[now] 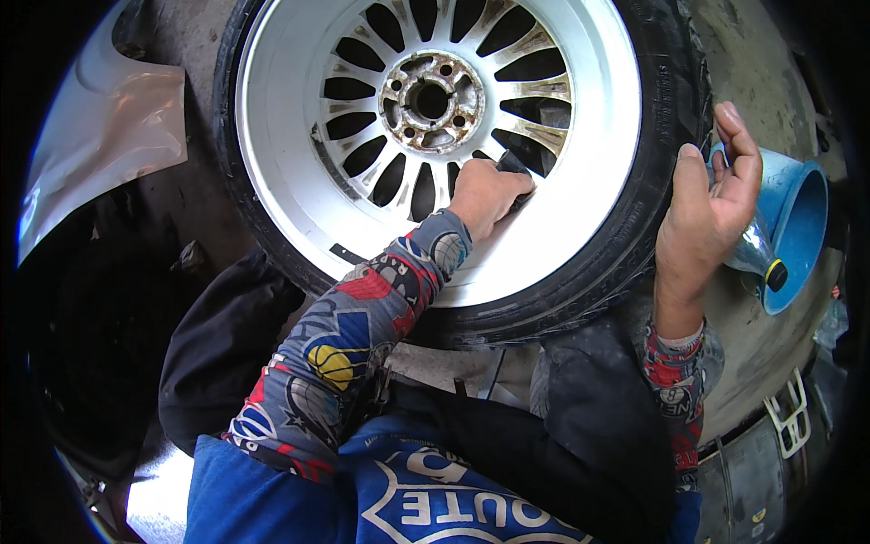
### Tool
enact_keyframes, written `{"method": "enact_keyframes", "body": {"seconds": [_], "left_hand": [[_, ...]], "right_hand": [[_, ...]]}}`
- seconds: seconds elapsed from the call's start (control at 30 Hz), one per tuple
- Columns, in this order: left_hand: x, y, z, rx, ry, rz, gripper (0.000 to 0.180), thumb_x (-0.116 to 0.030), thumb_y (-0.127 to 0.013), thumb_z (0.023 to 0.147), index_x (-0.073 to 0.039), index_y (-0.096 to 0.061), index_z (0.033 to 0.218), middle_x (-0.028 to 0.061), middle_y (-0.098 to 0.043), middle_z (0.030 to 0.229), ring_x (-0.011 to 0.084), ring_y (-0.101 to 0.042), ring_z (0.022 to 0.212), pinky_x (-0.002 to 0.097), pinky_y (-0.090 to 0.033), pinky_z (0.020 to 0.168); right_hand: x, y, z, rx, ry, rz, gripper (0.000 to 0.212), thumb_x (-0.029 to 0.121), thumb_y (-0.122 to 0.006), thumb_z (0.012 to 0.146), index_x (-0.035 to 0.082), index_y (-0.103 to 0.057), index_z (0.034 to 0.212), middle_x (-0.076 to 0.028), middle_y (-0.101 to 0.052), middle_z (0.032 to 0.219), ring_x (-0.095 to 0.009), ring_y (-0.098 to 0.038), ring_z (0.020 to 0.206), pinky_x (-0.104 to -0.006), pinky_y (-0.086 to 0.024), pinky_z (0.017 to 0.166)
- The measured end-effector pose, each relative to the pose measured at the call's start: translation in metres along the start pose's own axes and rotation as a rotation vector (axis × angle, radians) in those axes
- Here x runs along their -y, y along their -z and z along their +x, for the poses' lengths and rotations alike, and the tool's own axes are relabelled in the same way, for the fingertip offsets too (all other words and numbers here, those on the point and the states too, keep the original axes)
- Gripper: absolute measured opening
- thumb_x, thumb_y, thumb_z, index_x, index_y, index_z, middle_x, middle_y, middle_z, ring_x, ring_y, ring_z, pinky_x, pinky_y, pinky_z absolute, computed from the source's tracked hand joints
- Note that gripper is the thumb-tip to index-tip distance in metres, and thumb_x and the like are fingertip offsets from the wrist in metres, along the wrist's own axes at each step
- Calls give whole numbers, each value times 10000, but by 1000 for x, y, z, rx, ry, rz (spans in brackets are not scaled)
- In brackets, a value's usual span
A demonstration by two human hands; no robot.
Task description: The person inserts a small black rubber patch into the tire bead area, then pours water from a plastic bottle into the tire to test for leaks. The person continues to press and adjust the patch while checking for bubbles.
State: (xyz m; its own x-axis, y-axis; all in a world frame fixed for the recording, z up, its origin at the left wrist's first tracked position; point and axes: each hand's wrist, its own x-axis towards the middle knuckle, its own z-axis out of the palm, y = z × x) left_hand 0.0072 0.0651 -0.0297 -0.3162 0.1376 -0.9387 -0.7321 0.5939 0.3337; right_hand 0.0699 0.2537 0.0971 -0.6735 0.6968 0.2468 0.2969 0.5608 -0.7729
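Intently, a person in a blue shirt (435,499) and patterned sleeves (335,335) bends over a silver car wheel (594,136), which lies flat between dark-trousered legs with its black tire (666,100) around it. The left hand (489,192) is closed around a dark pad (515,172), partly hidden by the fingers, at the lower right of the wheel's inner wall, near the ends of the spokes (535,89). The right hand (711,204) is raised beside the tire's right side, fingers loosely curled and apparently holding nothing; whether its wrist touches the rubber cannot be told. Just behind it stand out a clear bottle (750,247) with a yellow-and-black cap and a blue bucket (799,240), while a pale, curved panel (113,131) sits well apart at left. Brown stains mark several spokes and the hub (471,104), and dirt picked up there could be smeared over the bright inner wall. A loosened grip might let the pad drop through one of the open gaps between the spokes, and a slip at that spot could drive the knuckles into a spoke edge. A careless outward swing of the right hand could knock the bottle; leaning hard on one side might rock the wheel.
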Motion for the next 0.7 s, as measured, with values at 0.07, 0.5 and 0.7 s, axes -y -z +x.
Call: {"method": "enact_keyframes", "body": {"seconds": [0.07,0.5,0.7], "left_hand": [[1,0,2,-23,-68,114,320,-156,-820,777,88,-652,900,71,-609,652,175,-584,545,339,-444,487],[-5,1,11,-145,-191,550,379,-279,-744,781,69,-757,928,300,-737,1006,407,-745,922,420,-583,880],[-20,-4,0,-113,-342,790,341,-226,-714,776,48,-757,974,284,-742,1036,438,-728,984,456,-580,887]], "right_hand": [[0,0,1,-2,7,-1,425,61,-623,892,33,-600,1315,-171,-587,1428,-307,-529,1346,-466,-340,1157],[1,2,0,-16,33,-4,431,54,-634,880,34,-602,1310,-158,-596,1414,-294,-541,1328,-433,-368,1114],[3,1,-1,-21,3,-6,431,62,-637,884,39,-599,1312,-158,-598,1415,-294,-538,1334,-435,-369,1112]]}}
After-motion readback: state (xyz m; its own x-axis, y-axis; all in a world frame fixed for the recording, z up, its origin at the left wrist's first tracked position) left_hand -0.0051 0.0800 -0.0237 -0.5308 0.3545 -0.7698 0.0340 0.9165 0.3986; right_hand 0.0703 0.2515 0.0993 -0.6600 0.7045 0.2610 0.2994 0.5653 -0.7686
